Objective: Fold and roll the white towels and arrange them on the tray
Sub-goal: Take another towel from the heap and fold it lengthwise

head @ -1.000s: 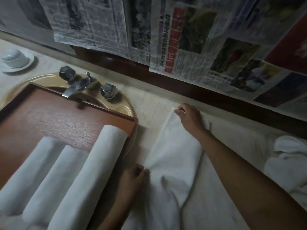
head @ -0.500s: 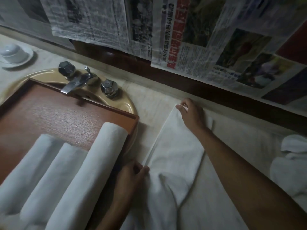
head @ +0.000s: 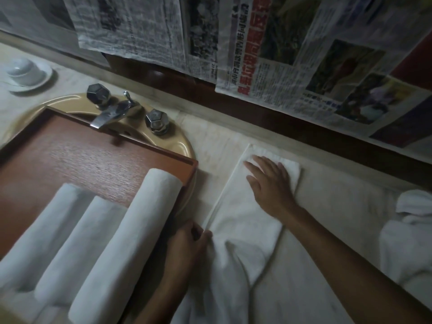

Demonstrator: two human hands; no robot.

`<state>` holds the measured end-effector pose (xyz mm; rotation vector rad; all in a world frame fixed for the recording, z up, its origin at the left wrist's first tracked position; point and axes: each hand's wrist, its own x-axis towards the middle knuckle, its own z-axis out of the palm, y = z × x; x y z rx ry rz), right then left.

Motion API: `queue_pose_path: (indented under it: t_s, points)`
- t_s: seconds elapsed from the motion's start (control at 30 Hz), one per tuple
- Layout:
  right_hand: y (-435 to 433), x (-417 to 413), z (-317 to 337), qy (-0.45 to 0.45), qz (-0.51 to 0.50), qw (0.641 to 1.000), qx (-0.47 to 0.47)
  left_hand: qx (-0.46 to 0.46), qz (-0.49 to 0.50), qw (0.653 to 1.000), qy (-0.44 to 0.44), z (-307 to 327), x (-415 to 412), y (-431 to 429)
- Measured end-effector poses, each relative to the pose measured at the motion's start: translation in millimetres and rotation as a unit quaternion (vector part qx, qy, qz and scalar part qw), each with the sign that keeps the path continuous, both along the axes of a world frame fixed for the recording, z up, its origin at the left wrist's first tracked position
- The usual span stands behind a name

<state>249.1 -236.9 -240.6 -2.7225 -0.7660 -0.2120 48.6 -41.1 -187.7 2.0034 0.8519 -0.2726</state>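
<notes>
A white towel [head: 243, 220] lies folded lengthwise on the pale counter, its near part still rumpled. My right hand [head: 268, 181] lies flat on its far end with the fingers spread. My left hand [head: 189, 244] pinches the towel's left edge near the middle. To the left, a brown wooden tray [head: 77, 157] rests over the sink and holds three rolled white towels [head: 121, 244] side by side.
A chrome faucet [head: 112, 113] with two dark knobs sits on the tan sink rim [head: 180, 143] behind the tray. More white towels [head: 409, 239] are heaped at the right edge. A white cup on a saucer [head: 25, 73] stands far left. Newspaper sheets [head: 280, 54] hang on the wall.
My right hand let go of the towel's far corner and now lies flat on it, fingers spread. My left hand keeps its pinch on the left edge.
</notes>
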Motion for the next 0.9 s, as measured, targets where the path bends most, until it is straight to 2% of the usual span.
queue_pose_path:
  t_s: [0.07,0.1,0.13,0.17,0.27,0.4,0.73,0.83,0.9]
  points:
    - [-8,-1,-7,0.032,0.003,0.998,-0.045,-0.169,0.03,0.985,0.018,10,-2,-2]
    - [-8,5,-6,0.04,0.002,0.998,-0.054,-0.275,0.041,0.96,0.04,18,-3,-4]
    - [-8,9,-5,0.047,0.003,0.997,-0.063,-0.341,0.041,0.938,0.052,26,-6,-7]
    - [-8,13,-4,0.048,0.005,0.996,-0.073,-0.343,0.032,0.937,0.048,26,-9,-7]
    - [-9,15,-5,0.047,0.01,0.996,-0.078,-0.156,0.023,0.987,0.013,12,-19,-6]
    - [-9,15,-4,0.044,0.007,0.996,-0.072,-0.028,0.022,0.999,-0.021,3,-23,-4]
    - [-8,15,-3,0.037,0.002,0.996,-0.075,0.02,0.016,0.999,-0.023,-5,-19,-4]
    - [3,-6,9,-0.001,-0.011,1.0,-0.007,0.019,0.012,0.999,-0.026,-5,-17,-2]
    - [12,-36,10,-0.037,0.047,0.998,0.033,0.011,0.011,1.0,-0.027,-6,-16,0]
